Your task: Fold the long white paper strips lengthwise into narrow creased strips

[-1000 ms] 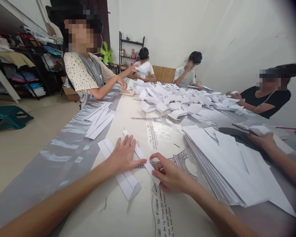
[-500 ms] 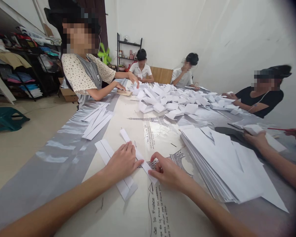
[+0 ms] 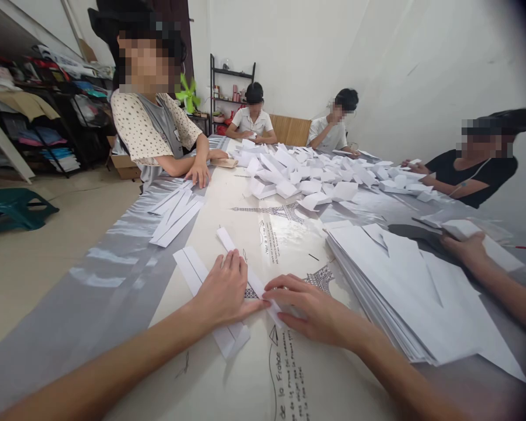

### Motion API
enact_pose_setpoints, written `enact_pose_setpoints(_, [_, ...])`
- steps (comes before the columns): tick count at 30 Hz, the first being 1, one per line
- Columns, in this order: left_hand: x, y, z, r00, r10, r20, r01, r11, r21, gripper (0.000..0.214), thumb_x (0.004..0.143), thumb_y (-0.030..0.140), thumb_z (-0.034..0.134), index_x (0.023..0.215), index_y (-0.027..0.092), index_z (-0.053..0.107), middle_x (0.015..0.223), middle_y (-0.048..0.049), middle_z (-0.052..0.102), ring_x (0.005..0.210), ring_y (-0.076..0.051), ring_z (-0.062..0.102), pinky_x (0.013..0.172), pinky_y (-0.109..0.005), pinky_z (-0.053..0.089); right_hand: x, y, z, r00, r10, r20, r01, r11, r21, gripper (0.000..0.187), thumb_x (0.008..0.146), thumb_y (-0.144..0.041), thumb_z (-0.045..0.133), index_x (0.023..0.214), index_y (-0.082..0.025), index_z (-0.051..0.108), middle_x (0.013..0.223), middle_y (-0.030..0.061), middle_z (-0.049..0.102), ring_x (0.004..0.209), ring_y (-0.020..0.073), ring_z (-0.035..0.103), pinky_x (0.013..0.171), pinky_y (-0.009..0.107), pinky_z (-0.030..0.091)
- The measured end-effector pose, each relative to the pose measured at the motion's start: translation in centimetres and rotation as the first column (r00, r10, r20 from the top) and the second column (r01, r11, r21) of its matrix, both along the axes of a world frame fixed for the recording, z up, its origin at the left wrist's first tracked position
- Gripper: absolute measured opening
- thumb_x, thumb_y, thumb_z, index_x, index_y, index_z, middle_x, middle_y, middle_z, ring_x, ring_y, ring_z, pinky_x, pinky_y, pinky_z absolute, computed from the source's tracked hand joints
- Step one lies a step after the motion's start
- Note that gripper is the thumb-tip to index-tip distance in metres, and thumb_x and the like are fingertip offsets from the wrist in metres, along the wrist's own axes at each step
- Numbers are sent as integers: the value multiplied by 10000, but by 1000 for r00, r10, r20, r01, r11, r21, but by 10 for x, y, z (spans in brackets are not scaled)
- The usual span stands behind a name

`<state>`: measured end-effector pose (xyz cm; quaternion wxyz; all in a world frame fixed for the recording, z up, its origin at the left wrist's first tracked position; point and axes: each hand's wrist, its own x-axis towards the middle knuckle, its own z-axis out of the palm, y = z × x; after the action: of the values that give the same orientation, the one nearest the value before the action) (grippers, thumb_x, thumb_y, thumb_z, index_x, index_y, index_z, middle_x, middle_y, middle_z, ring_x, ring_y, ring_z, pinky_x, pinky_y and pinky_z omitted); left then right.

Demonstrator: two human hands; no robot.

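A narrow folded strip of white paper [image 3: 226,238] lies slantwise on the printed tablecloth between my hands. My left hand [image 3: 222,287] rests flat across it, fingers stretched forward and thumb pointing right along the strip. At the strip's near end is my right hand [image 3: 318,309], its fingers extended and thumb apart, fingertips touching the paper. Partly covered by my left hand, other folded white strips [image 3: 188,270] lie just to the left, and their near ends show below my wrist.
To the right stands a thick stack of white paper sheets [image 3: 403,298]. Folded paper pieces [image 3: 311,169] are heaped at the far middle, with more strips [image 3: 177,219] at the left. Co-workers sit around the table; one co-worker's hand [image 3: 464,251] holds white paper at the right.
My right hand has uncurled from a pinch at the strip's near end, its fingers now extended. The co-worker at the left has drawn one hand back toward the strips.
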<state>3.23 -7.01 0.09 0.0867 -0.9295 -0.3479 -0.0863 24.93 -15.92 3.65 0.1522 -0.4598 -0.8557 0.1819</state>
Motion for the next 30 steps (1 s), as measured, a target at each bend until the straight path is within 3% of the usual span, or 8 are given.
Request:
enact_pose_setpoints(3, [2,-3,3,1000,10,0,-10,1000,-26,1047,830,835,325,1304,-76,533,1389,-363,483,1313,-444,456,1058,-540,349,-3,-1,-1,998,66,8,-66,997,34,464,912,-94,520,1351,-241,553,1422,51,560,1339,206,483,1081,398,461])
enact_pose_setpoints(7, [2,-6,7,999,16,32,-15,999,-45,1000,832,813,341,1274,-58,554,1371,-357,495,1308,-441,447,1043,-533,352,-8,-2,-4,996,89,24,-90,994,64,511,881,-47,489,1363,-202,559,1454,46,547,1377,184,459,1156,400,394])
enact_pose_setpoints(14, [-10,6,9,992,-108,63,110,994,-23,941,810,871,292,1200,76,609,1228,-257,599,1167,-397,534,966,-503,394,-16,-7,-5,990,71,124,-87,988,128,574,825,-7,475,1374,-160,549,1437,77,562,1340,204,509,1154,440,400])
enact_pose_setpoints(17, [-17,13,13,993,-118,29,118,993,-14,961,816,871,261,1251,74,578,1253,-243,584,1140,-377,553,942,-468,411,-21,-10,-5,978,54,202,-87,983,161,570,829,-5,470,1389,-92,527,1452,126,538,1346,242,500,1136,440,422])
enact_pose_setpoints(22, [-22,23,14,989,-139,47,141,990,-23,759,952,712,245,1321,116,535,1305,-203,565,1111,-312,589,929,-417,428,-29,-13,-5,962,50,269,-105,975,197,511,860,-12,446,1363,-35,534,1419,179,554,1331,254,512,1161,410,391])
enact_pose_setpoints(25, [-21,27,10,989,-132,72,134,991,-21,642,987,635,304,1302,132,546,1269,-180,586,1075,-289,607,916,-404,435,-32,-14,-7,957,30,290,-96,972,215,474,862,-17,451,1323,-40,556,1393,187,570,1296,260,544,1149,413,406])
enact_pose_setpoints(30, [-16,29,3,994,-54,98,56,998,-10,597,956,651,397,1211,150,599,1240,-148,612,1003,-269,631,903,-404,443,-39,-17,-12,950,-10,313,-74,965,253,530,796,60,432,1306,-21,552,1403,220,554,1302,282,543,1126,432,437])
